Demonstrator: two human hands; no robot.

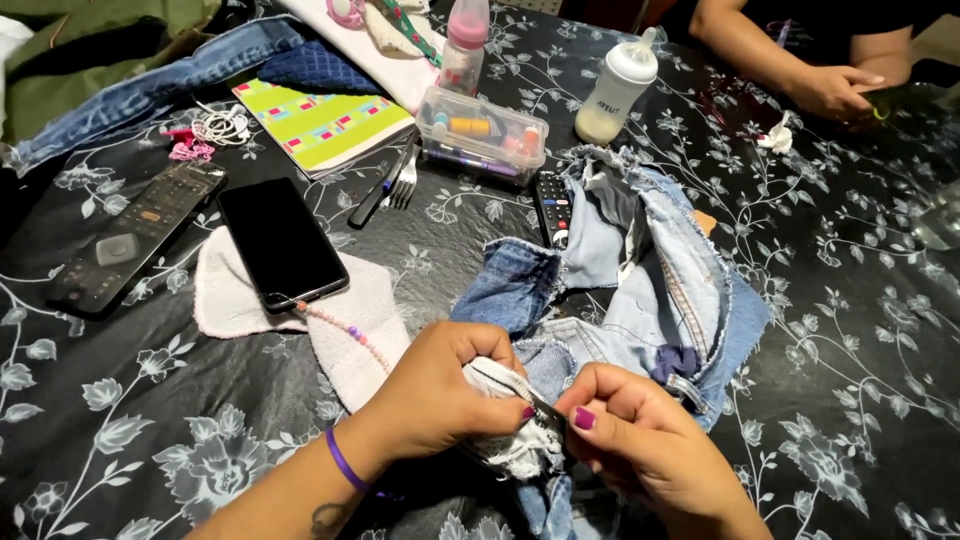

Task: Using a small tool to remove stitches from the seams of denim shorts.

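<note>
Desk [860,330] first: I see it fills the whole view under a black cloth with pale flower vines. Denim garment [640,290] comes next in size, a crumpled blue heap at centre right, its near end drawn down to my hands at the near edge. More denim [150,85] lies at the far left. A pale pink cloth [350,320] sits left of centre with a black phone [282,243] lying on it, and a dark remote [135,235] rests just left of that. A green patterned notebook [320,122] is farther back, with a fork [403,180] beside it and a clear box of thread spools [482,135] to its right. A white baby bottle [617,88] and a pink-capped bottle [465,40] stand at the far side, and a second remote [552,208] is partly under the denim.

My left hand [440,395] is closed around a bunched white-and-denim seam of the garment. My right hand [640,440] touches the same seam, its fingertips pinched together on something thin and dark; I cannot tell what it is.

Another person's hand [835,90] rests on the desk at the far right.
</note>
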